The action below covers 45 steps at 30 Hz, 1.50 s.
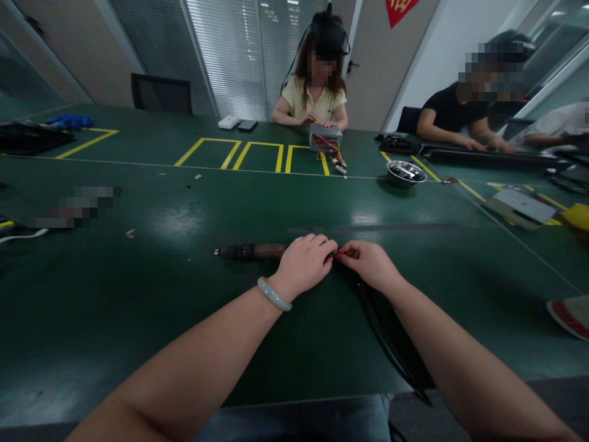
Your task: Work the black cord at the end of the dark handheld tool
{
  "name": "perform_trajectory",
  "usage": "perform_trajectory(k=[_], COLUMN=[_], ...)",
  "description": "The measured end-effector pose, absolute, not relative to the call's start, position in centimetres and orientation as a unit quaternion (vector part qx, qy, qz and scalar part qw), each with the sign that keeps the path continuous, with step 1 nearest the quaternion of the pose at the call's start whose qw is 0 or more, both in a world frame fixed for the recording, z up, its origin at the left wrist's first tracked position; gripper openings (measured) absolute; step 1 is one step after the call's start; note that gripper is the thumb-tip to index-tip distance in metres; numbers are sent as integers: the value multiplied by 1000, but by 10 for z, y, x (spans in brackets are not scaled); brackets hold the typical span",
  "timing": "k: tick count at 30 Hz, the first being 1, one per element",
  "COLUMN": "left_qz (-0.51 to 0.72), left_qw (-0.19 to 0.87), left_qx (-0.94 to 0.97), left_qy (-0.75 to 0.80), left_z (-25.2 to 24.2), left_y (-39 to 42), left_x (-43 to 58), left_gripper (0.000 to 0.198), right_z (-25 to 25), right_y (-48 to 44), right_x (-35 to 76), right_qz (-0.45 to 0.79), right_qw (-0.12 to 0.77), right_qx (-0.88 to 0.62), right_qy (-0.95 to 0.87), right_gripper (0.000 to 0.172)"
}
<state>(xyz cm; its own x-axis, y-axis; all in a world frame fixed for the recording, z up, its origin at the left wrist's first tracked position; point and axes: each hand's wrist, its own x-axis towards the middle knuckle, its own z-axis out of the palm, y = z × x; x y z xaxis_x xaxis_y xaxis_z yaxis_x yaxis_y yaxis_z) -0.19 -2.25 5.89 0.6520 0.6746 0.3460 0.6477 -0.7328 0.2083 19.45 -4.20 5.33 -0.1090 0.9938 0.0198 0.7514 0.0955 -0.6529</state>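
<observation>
A dark electric screwdriver point(267, 252) with a brown grip lies across the green table in front of me, its metal tip pointing left. My left hand point(306, 264), with a pale bangle at the wrist, is closed over its rear part and hides that end. Just right of it, my right hand point(368, 263) pinches thumb and fingers together at the tool's rear end; what sits between the fingertips is too small to make out. A black cable point(384, 341) comes out from under the right hand and runs down over the table's near edge.
Across the table a person point(317, 92) handles a grey box with coloured wires point(326, 138). A metal bowl point(405, 174) stands right of centre at the back. Another person point(464, 116) works over a long black panel point(492, 156). A blurred strip-like object point(76, 207) lies left.
</observation>
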Motion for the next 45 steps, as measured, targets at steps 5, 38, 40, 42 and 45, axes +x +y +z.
perform_trajectory(k=[5, 38, 40, 42, 45], left_qz=[207, 176, 173, 174, 178], left_qw=[34, 29, 29, 32, 37], left_qx=[908, 912, 913, 913, 914], left_qy=[363, 369, 369, 367, 363], left_z=[58, 64, 64, 65, 67], left_y=[-22, -23, -24, -24, -24], left_x=[-2, -2, -3, -4, -5], left_gripper=[12, 16, 15, 15, 15], right_z=[54, 51, 51, 51, 48], right_y=[-43, -40, -41, -41, -40], right_x=[193, 189, 189, 188, 188], right_qz=[233, 273, 272, 268, 263], right_qw=[243, 284, 284, 282, 288], right_qx=[-619, -567, -567, -570, -571], right_qy=[-710, -724, -724, -724, -722], right_gripper=[12, 9, 10, 10, 10])
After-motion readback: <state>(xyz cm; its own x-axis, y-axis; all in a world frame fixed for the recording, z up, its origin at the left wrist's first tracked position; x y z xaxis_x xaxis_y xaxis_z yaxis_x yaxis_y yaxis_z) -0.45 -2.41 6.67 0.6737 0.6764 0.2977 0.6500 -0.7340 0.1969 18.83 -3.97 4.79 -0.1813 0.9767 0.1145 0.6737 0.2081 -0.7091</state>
